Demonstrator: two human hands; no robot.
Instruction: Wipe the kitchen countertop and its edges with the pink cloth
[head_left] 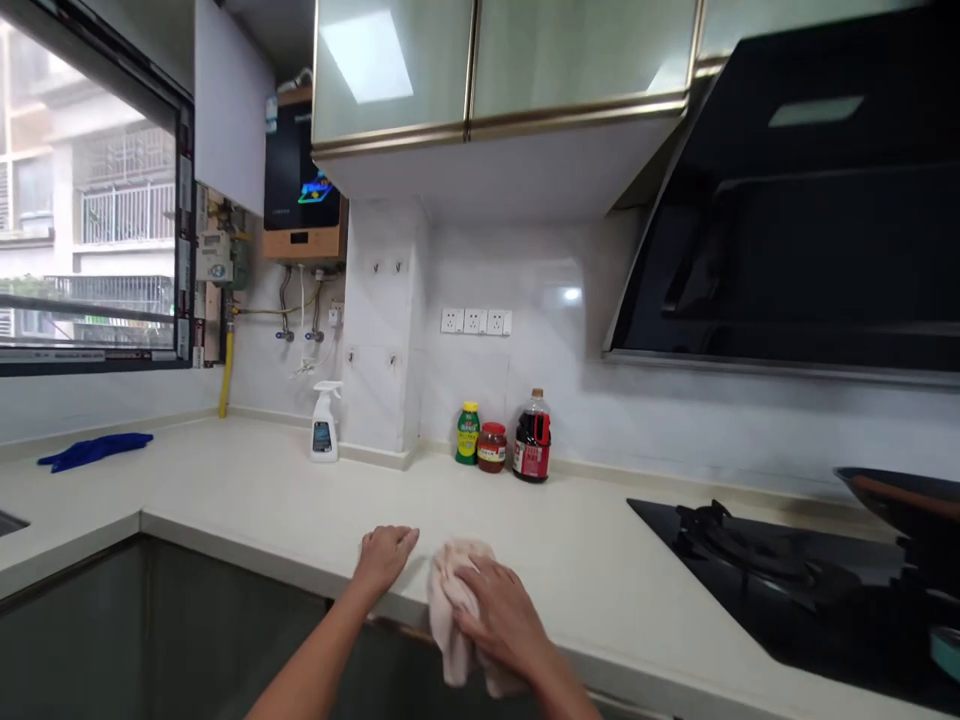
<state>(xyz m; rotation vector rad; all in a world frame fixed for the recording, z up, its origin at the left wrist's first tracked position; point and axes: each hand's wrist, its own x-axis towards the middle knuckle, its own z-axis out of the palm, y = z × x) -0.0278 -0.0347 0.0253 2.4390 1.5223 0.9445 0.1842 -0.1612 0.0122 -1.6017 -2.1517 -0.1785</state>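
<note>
My right hand (504, 608) is closed on a pale pink cloth (450, 590), pressing it on the countertop (360, 490) at the front edge. Part of the cloth hangs down over that edge. To the left, my left hand (384, 556) rests at the edge of the counter with its fingers curled in and its thumb pointing right. Nothing shows in it, though the fingertips are hidden. A small gap separates it from the cloth.
Against the back wall stand a green bottle (467, 434), a red-lidded jar (492, 448) and a dark sauce bottle (532, 440). A white spray bottle (324, 425) and blue gloves (96, 451) are further left. On the right are a gas stove (750, 570) and a wok (900, 500).
</note>
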